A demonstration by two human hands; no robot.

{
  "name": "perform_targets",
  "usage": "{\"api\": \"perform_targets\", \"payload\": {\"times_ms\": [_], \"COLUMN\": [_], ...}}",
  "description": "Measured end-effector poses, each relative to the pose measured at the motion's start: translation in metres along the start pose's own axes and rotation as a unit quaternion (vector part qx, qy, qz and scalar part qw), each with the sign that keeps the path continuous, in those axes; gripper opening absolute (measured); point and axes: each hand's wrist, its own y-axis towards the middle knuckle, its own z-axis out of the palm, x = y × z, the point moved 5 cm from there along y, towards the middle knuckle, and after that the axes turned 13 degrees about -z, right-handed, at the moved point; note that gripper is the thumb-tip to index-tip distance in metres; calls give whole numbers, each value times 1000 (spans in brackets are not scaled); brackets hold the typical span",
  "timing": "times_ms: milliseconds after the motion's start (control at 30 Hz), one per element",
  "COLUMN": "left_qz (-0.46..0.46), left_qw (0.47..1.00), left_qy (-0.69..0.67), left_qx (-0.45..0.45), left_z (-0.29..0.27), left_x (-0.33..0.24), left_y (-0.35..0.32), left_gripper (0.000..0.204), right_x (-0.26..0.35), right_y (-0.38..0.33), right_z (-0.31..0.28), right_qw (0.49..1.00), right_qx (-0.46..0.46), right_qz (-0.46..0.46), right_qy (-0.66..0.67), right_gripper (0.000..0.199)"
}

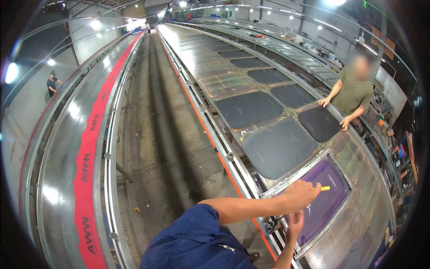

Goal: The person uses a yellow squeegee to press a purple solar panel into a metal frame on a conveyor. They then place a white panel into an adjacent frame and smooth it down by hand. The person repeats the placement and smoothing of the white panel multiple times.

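My left hand (302, 196) is closed around a short yellow stick-like tool (325, 188); its exact kind is too small to tell. This hand is above a screen-printing frame (339, 157) with a metal border and purple mesh (323, 210). My right hand (294, 225) is just below the left, over the near edge of the same screen, blurred, its grip unclear. Beyond the frame, black fabric pieces (280, 148) lie flat along the printing table (365, 197). Across the table, a person in an olive shirt (356, 89) touches one black piece (320, 123) with both hands.
A metal rail with an orange strip (215, 148) edges my table. To the left runs a concrete aisle (165, 157), then another long table (60, 179) bearing a red printed fabric strip (87, 170). Another person (53, 84) stands at the far left.
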Motion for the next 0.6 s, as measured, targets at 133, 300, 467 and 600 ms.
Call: {"api": "perform_targets", "payload": {"times_ms": [133, 300, 467, 600], "left_qz": [34, 9, 52, 164], "left_qw": [999, 999, 997, 979], "left_qy": [-23, -40, -42, -122], "left_qx": [-5, 4, 36, -12], "left_z": [-6, -9, -8, -8], "left_x": [0, -10, -12, 2], "left_y": [-6, -5, 1, 6], "left_gripper": [52, 51, 41, 36], "right_x": [107, 146, 133, 145], "right_y": [39, 82, 92, 75], "right_z": [-19, -37, -31, -19], "right_qw": [897, 873, 856, 826], "right_qx": [-174, -131, -125, -148], "right_qz": [-125, -87, -105, -199], "right_qy": [387, 462, 491, 507], "right_gripper": [55, 51, 39, 28]}}
